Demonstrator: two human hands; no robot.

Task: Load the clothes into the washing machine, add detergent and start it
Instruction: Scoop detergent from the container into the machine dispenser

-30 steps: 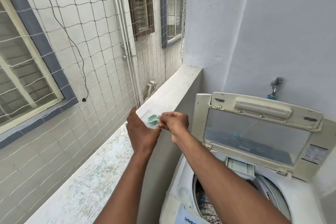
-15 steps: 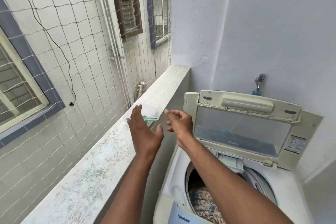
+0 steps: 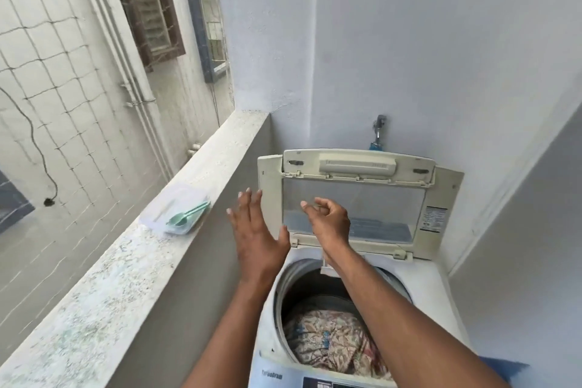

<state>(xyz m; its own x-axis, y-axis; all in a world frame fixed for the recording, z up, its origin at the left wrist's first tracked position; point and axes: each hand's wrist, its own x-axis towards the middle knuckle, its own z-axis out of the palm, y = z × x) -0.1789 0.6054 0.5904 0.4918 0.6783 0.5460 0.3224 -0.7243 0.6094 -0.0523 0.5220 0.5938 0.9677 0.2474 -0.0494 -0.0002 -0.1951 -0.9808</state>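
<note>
A white top-loading washing machine point(image 3: 441, 287) stands at the lower right with its lid point(image 3: 356, 198) raised against the wall. Floral patterned clothes point(image 3: 330, 343) lie in the drum. A clear lidded detergent box point(image 3: 176, 211) rests on the ledge to the left, with a green scoop point(image 3: 185, 218) lying on top of it. My left hand point(image 3: 255, 236) hovers with straight, spread fingers between the box and the machine, holding nothing. My right hand point(image 3: 327, 220) is raised in front of the lid with loosely curled fingers and holds nothing.
A speckled concrete ledge point(image 3: 104, 290) runs along the left, with netting point(image 3: 63, 72) beyond it. A water tap point(image 3: 379, 129) sticks out of the wall above the machine. The control panel point(image 3: 315, 383) shows at the bottom edge. Painted walls close in behind and on the right.
Both hands have let go of the box and scoop and moved right, towards the machine's lid. The scoop now lies on the closed box. The view has turned toward the machine.
</note>
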